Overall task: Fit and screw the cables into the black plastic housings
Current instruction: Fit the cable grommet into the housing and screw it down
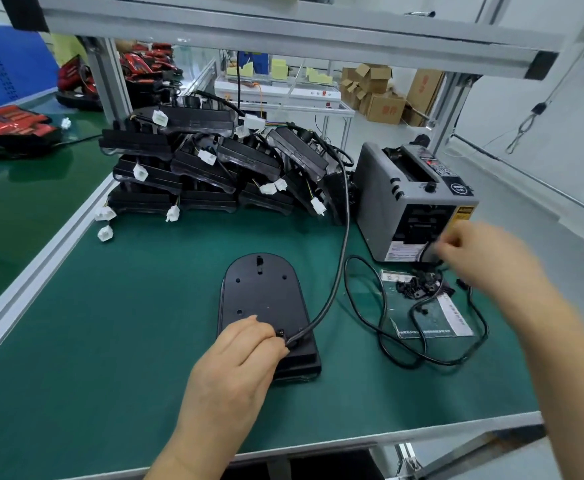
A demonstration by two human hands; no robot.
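Left hand (235, 355) pinches the cable (339, 271) against the housing (262, 296); right hand (481, 251) blurred, grip unclear.

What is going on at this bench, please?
A person works at a green bench. The left hand pinches a black cable against the near end of a black plastic housing lying flat. The right hand, blurred, is by the grey tape dispenser, above a pile of small black parts; whether it holds anything is unclear. More housings with cables are stacked behind.
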